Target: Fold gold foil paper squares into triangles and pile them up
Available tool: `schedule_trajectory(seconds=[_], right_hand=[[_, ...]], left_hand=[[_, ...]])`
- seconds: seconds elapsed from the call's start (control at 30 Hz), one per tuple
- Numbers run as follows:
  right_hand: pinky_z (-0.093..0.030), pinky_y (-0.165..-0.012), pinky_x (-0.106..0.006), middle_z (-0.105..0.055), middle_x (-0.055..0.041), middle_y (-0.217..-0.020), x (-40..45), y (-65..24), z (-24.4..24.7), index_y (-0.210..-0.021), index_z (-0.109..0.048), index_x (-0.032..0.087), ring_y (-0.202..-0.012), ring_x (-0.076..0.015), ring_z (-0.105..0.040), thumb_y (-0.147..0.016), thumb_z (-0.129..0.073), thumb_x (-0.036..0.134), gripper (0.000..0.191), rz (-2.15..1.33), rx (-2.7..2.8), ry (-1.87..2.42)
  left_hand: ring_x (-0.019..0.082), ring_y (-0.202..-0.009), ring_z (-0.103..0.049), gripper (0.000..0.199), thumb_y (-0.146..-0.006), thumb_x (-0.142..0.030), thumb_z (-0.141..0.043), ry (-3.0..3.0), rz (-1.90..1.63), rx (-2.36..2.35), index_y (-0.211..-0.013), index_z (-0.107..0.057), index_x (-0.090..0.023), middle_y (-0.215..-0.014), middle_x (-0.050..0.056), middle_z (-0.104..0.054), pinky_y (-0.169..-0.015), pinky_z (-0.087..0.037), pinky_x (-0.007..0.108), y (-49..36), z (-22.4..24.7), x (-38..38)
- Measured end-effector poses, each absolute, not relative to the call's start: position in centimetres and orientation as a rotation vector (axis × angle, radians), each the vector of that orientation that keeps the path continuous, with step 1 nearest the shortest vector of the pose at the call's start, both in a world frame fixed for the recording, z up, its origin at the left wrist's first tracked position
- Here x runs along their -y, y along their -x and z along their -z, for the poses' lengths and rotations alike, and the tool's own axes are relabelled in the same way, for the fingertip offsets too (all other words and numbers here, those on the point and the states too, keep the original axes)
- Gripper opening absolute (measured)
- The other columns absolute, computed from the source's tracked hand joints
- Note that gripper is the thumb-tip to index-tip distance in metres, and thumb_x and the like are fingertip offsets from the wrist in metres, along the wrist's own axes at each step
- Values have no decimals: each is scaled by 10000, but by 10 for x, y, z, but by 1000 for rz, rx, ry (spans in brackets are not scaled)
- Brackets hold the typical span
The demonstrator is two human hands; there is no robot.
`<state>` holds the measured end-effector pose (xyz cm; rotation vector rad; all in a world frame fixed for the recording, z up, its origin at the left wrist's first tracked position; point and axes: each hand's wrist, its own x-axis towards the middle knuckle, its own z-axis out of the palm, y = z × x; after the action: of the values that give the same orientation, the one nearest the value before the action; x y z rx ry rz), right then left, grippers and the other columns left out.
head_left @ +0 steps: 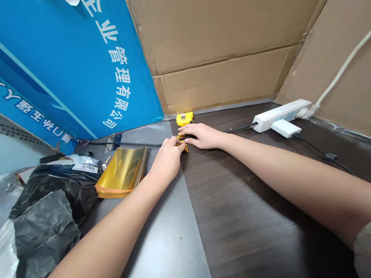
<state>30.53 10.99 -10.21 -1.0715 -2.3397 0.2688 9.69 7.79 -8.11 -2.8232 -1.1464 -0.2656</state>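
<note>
My left hand (166,160) and my right hand (205,136) are close together at the back of the table. Between them is a small folded piece of gold foil paper (186,147), mostly covered by the fingers. My left hand pinches it from the left. The fingers of my right hand curl over its other side, thumb in front. Just behind the hands sits a yellow tape measure (184,118). A stack of gold foil paper (122,167) lies to the left, next to my left forearm.
Black plastic bags (48,210) and clear plastic heap up at the left. A white power strip (281,114) with a plugged-in adapter (285,128) stands at the right. A black cable (239,128) runs behind the hands. Cardboard (224,21) and a blue printed panel (65,59) wall the back.
</note>
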Motion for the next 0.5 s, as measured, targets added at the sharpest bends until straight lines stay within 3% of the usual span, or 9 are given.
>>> schedule_trajectory(seconds=[0.5], right_hand=[[-429,-1195,-493,-589,-201,-1444,-107,-303,102,-1296,-670,86,-1387,-292,-548,-977,-556,190,354,-227,2384,1120]], left_hand=[[266,-1061,-533,403,-1001,-117,-376,2705,92,1159,-1280,-657,-192,-1218,123,-597,-884,-478,394,-96,74,-68]])
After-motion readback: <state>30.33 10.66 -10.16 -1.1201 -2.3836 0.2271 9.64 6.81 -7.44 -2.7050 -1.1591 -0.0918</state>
